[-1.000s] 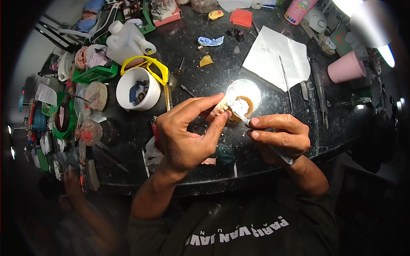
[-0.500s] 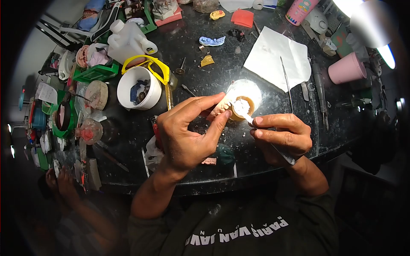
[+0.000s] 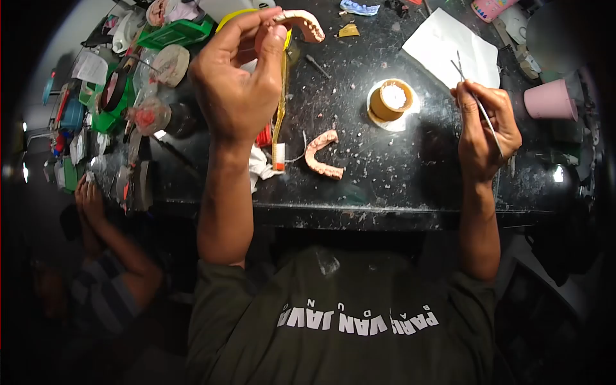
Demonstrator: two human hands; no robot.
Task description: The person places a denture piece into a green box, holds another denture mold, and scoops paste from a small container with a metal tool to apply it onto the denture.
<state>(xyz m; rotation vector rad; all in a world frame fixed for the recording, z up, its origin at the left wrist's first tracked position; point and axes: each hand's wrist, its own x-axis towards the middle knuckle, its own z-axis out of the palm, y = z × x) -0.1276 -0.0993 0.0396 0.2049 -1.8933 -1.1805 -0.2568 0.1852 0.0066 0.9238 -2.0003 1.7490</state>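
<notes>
My left hand [image 3: 240, 80] is raised at the upper left, its thumb and fingers pinching a pale pink dental cast [image 3: 303, 24] that curves out to the right. At the right, my right hand [image 3: 484, 128] grips a thin metal tool [image 3: 486, 114], its tip over the lower part of a white sheet [image 3: 452, 48]. Between the hands stands a small amber cup [image 3: 393, 99] of white material on a pale round base. A second arch-shaped cast [image 3: 316, 157] lies on the dark table, nearer its front edge.
A pink cup [image 3: 550, 100] stands at the right. A toothbrush [image 3: 278, 157] and crumpled white tissue lie near my left forearm. Green trays [image 3: 174, 33] and a round stone-like block [image 3: 171, 65] are at the left. Another person's hands [image 3: 90, 200] show at the lower left.
My hands have moved apart: the left up and left with the cast, the right away from the cup, now holding a thin tool. The view has shifted, and the second cast shows fully.
</notes>
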